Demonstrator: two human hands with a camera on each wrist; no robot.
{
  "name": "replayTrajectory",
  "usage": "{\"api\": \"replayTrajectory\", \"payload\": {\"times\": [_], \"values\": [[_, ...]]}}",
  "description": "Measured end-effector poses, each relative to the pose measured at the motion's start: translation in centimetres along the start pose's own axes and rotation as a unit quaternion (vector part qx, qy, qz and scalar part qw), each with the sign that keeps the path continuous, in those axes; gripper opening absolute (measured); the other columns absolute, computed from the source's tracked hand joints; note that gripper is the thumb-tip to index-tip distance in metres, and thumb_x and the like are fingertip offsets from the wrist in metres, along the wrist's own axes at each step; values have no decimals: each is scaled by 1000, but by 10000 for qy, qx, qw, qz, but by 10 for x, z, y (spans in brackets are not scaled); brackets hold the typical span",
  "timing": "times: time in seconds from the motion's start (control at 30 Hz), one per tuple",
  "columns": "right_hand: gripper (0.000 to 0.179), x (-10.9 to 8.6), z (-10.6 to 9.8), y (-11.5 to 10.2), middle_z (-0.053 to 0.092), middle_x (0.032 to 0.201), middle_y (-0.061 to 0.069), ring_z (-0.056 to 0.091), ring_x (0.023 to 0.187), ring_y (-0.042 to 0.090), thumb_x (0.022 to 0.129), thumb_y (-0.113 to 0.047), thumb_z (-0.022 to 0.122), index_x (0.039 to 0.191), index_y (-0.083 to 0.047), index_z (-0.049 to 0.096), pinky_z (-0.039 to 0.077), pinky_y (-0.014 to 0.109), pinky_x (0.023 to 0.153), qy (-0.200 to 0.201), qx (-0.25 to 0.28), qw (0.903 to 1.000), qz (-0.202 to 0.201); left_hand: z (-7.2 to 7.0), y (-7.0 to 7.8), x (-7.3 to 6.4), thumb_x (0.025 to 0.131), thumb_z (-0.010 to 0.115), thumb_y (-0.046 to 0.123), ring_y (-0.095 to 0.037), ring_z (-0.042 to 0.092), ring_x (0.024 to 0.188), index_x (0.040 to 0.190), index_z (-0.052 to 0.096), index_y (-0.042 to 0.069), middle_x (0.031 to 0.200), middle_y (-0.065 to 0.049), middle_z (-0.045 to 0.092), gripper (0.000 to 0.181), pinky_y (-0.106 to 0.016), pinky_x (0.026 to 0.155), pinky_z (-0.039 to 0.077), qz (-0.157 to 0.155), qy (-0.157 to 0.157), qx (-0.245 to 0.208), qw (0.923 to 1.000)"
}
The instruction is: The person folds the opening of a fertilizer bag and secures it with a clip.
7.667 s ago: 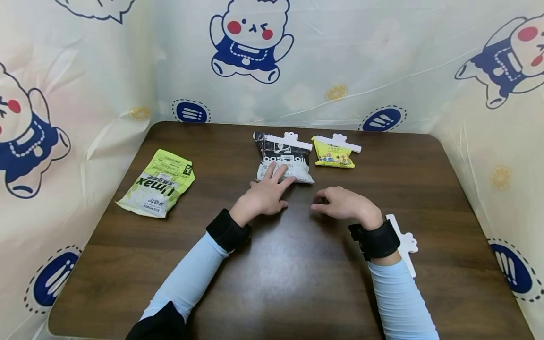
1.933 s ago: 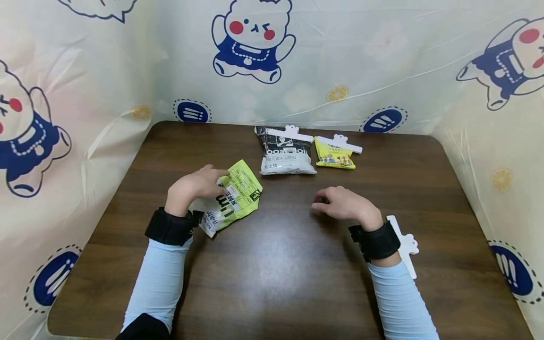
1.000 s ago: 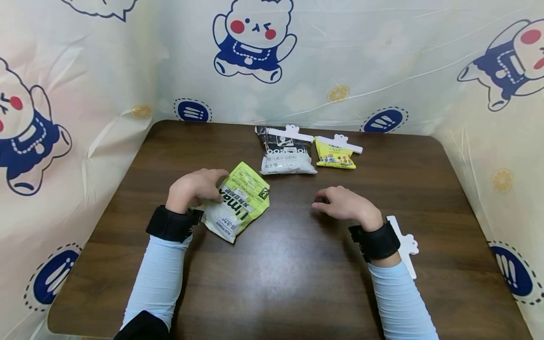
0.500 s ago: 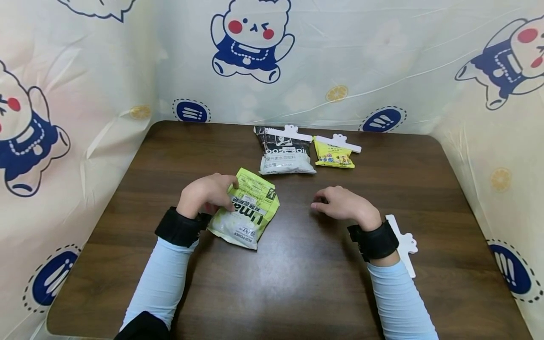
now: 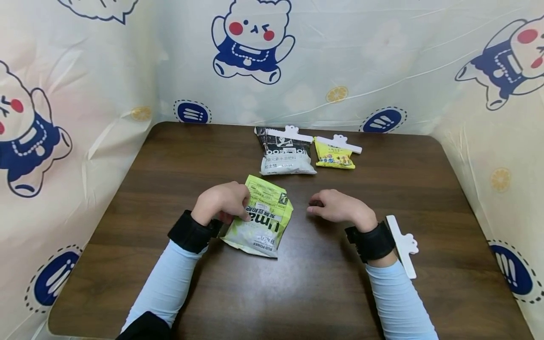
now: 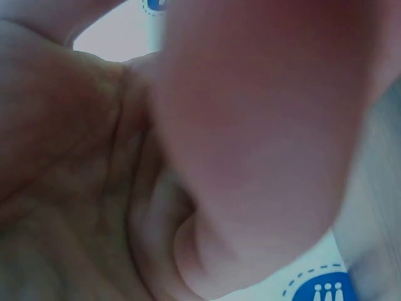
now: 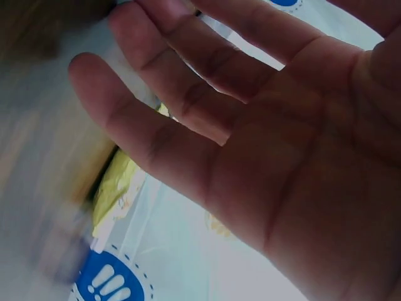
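Observation:
My left hand [image 5: 225, 200] grips the left edge of a green-and-white printed bag [image 5: 265, 222], its fingers bent over the front. In the left wrist view the curled fingers [image 6: 263, 144] fill most of the picture and hide the bag. My right hand [image 5: 340, 206] is just right of the bag, apart from it, resting low over the table. The right wrist view shows its fingers [image 7: 182, 100] loosely bent with nothing held. A white bag clip [image 5: 401, 245] lies on the table beside the right wrist.
At the back of the brown table [image 5: 272, 302] lie a black-and-white bag [image 5: 286, 158] and a small yellow bag [image 5: 335, 156], each with a white clip across its top. A patterned curtain [image 5: 361, 56] encloses the back and sides.
The green bag has come from the far left towards the middle with my left hand, which earlier rested on the black-and-white bag. My right hand has shifted slightly left.

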State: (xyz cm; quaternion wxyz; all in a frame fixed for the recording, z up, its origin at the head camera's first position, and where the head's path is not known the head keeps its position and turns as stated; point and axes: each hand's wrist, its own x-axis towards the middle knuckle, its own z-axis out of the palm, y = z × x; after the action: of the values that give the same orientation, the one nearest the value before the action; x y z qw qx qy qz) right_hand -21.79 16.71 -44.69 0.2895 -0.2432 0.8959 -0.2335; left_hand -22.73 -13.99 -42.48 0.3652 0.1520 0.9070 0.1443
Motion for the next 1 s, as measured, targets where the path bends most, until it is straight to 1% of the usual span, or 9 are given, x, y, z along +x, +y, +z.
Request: {"api": "replayTrajectory", "payload": {"times": [0.13,0.3,0.37,0.47,0.57,0.8,0.87,0.9,1.0], "values": [[35,3,4,-3,68,127,22,63,112,33,107,-21,58,131,3,67,52,55,100,9,-33,10000,-84,4,8,1,89,84,24,-21,66,49,64,50,12,63,-3,56,44,-28,44,50,135,-6,144,9998],[26,7,8,-5,72,102,11,61,86,24,107,-18,60,119,-2,75,52,43,81,112,-52,9995,-278,11,20,3,89,84,29,-20,66,46,56,46,17,53,0,53,52,-26,42,48,364,-85,351,9987],[22,8,8,-7,66,87,6,55,75,20,106,-16,60,114,-4,76,47,39,73,126,-24,9992,-369,15,25,4,90,84,31,-20,66,45,54,43,19,50,1,50,55,-26,43,47,477,-114,421,9979],[16,10,10,-7,50,74,1,45,64,16,105,-13,61,106,-4,75,39,35,66,84,45,9988,-486,22,32,5,90,83,34,-22,66,46,53,42,20,47,2,48,57,-27,43,47,628,-125,470,9968],[13,11,11,-8,39,70,-1,39,61,15,104,-11,63,100,-3,72,35,33,63,59,84,9987,-495,29,39,5,91,82,37,-24,67,47,53,43,20,46,2,48,57,-28,42,47,681,-155,478,9964],[17,11,11,-7,38,67,-1,41,58,15,101,-11,67,86,-4,66,35,32,62,121,-19,9994,-333,39,50,7,94,77,43,-17,58,41,54,50,20,46,3,51,53,-29,47,44,927,-168,849,9919],[18,12,11,-7,39,67,0,42,59,15,101,-10,68,84,-4,65,36,33,62,161,-89,9994,-307,39,50,8,94,75,46,-13,52,43,55,51,20,48,5,48,53,-29,50,41,983,58,1013,9900],[17,12,11,-6,41,68,0,43,60,16,100,-10,69,85,-4,66,37,33,63,192,-108,9993,-295,39,50,10,95,75,46,-12,51,45,56,51,20,50,6,47,52,-29,51,40,1012,287,1058,9888],[13,13,11,-5,49,72,2,48,65,17,100,-9,69,88,-4,69,40,34,64,287,-109,9992,-243,38,48,16,96,74,43,-17,52,63,70,58,17,67,4,50,40,-34,60,42,1199,1328,1138,9773]]}}
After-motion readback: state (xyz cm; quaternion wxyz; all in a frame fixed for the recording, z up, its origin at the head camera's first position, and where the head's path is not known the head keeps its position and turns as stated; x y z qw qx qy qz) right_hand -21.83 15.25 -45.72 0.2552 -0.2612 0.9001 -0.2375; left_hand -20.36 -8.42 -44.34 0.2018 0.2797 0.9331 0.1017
